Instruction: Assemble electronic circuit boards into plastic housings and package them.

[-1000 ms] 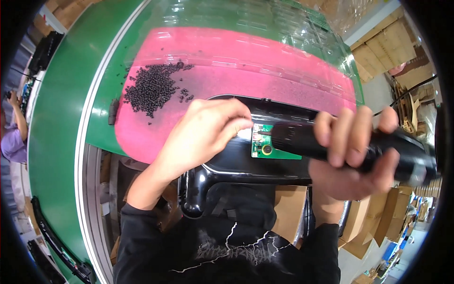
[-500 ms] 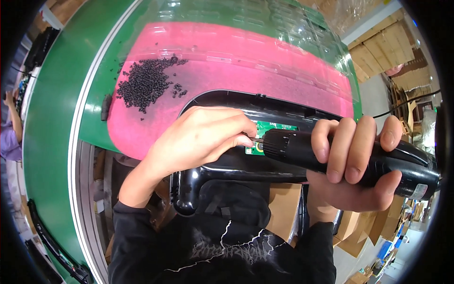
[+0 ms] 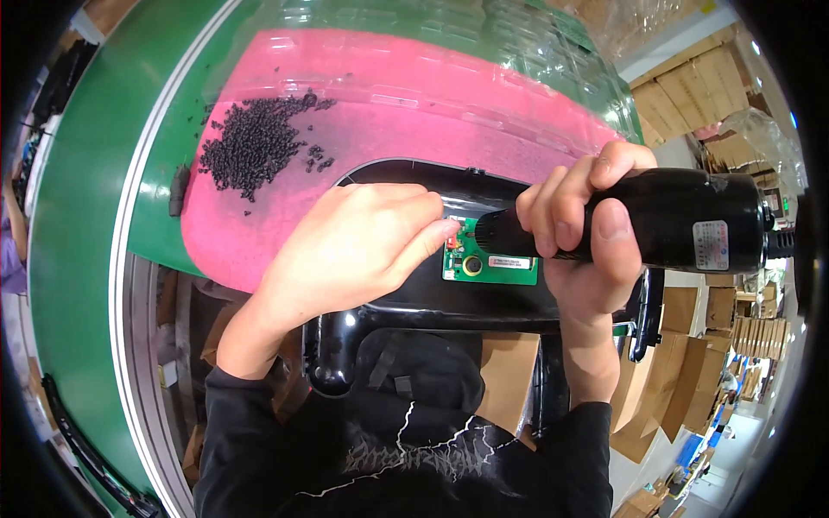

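Note:
My right hand (image 3: 591, 229) is wrapped round a thick black electric screwdriver (image 3: 678, 216), tilted with its ribbed nose toward the green circuit board (image 3: 514, 274). The board lies inside a black plastic housing (image 3: 449, 302) with a raised rim. Over the board's left end, beside the screwdriver's nose, my left hand (image 3: 350, 246) has thumb and fingers pinched together. What they hold, if anything, is hidden. A small red part and a round component show on the board. The tip of the screwdriver cannot be made out.
Small black screws (image 3: 250, 145) are heaped on a pink mat (image 3: 406, 142) on the green table. A clear plastic tray (image 3: 509, 65) lies across the mat's far side. A short black cylinder (image 3: 179, 190) rests at its left. Cardboard boxes (image 3: 669, 380) stand lower right.
The screwdriver has swung up and tilted, its back end raised, so more of the board shows. My left fingers no longer visibly grip its bit and stay near the board's left end.

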{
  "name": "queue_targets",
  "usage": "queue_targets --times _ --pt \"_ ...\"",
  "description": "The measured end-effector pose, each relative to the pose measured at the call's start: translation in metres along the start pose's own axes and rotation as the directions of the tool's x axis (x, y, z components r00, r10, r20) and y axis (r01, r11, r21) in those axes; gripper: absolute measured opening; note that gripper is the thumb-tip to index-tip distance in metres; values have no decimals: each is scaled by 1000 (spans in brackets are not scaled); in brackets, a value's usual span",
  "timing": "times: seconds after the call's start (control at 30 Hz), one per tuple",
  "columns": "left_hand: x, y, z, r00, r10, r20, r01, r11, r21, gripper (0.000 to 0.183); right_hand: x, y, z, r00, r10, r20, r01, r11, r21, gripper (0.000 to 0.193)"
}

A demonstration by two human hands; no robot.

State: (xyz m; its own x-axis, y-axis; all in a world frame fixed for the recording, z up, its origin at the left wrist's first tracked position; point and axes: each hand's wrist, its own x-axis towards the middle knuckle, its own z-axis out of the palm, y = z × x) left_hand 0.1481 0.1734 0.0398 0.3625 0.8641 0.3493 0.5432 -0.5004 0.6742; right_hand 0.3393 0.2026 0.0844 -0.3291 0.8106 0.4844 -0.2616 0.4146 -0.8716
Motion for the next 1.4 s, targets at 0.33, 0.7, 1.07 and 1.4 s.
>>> queue_targets --times 0.33,0.7,1.07,1.4 --pt "-3 -7 1 993 88 79 -91 995 31 21 11 6 -1 995 51 80 -45 996 -74 25" --pt "-3 -8 5 995 84 54 -87 994 65 18 12 8 5 993 101 57 -95 991 -95 25" --pt "-1 -11 4 955 294 -24 -294 945 -142 16 -3 -32 5 992 -117 -36 122 906 404 26" --pt "-1 -8 8 956 258 -142 -286 926 -245 13 -14 -34 1 999 -28 34 18 964 264 30"
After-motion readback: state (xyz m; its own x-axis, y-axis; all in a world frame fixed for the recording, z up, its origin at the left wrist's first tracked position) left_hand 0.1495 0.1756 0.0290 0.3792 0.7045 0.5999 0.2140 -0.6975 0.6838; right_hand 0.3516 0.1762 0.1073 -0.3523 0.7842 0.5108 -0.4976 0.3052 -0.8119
